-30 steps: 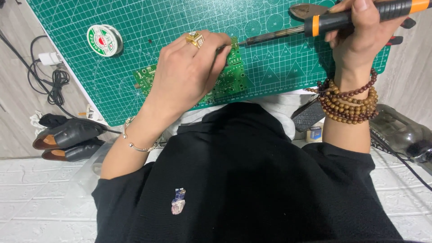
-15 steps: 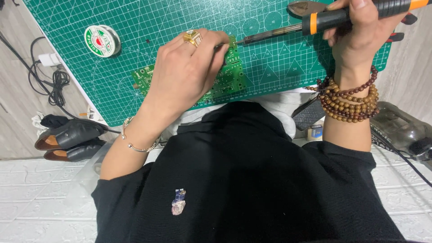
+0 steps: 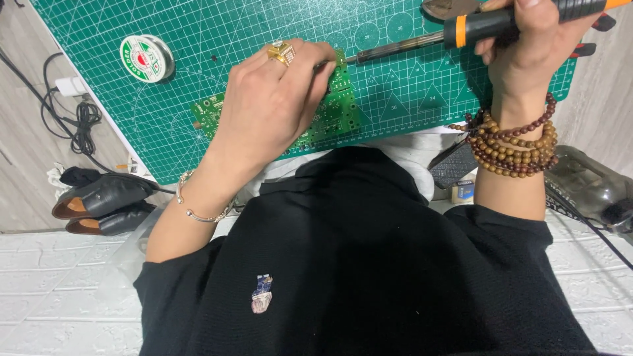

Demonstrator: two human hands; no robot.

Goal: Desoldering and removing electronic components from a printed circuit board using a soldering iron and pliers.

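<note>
Head view, looking straight down: my right hand (image 3: 527, 49) is wrapped tight around the black and orange handle of the soldering iron (image 3: 461, 33), fingers closed over it and thumb on top. The iron's long axis runs nearly level across the green cutting mat (image 3: 217, 26), handle at my right and the dark metal shaft reaching left, its tip ending just at the fingertips of my left hand (image 3: 273, 99). So the work lies to the left of my right grip, along the line of the shaft.

My left hand lies palm down on the green circuit board (image 3: 333, 115), covering most of it; the fingers are curled together and pressed toward the board's far edge, where the tip arrives. Whether they pinch a strand of solder there I cannot tell, since the fingers hide that spot. The board sits near the mat's near edge, right in front of my chest, with its long side slanting from lower right to upper left. My left hand is plainly the nearer one to it, touching it, while my right stays well off to the side.

Farther out, a spool of solder wire (image 3: 146, 58) rests on the mat to the left, apart from the board. A pair of pliers (image 3: 448, 8) lies beyond the iron's handle.
</note>
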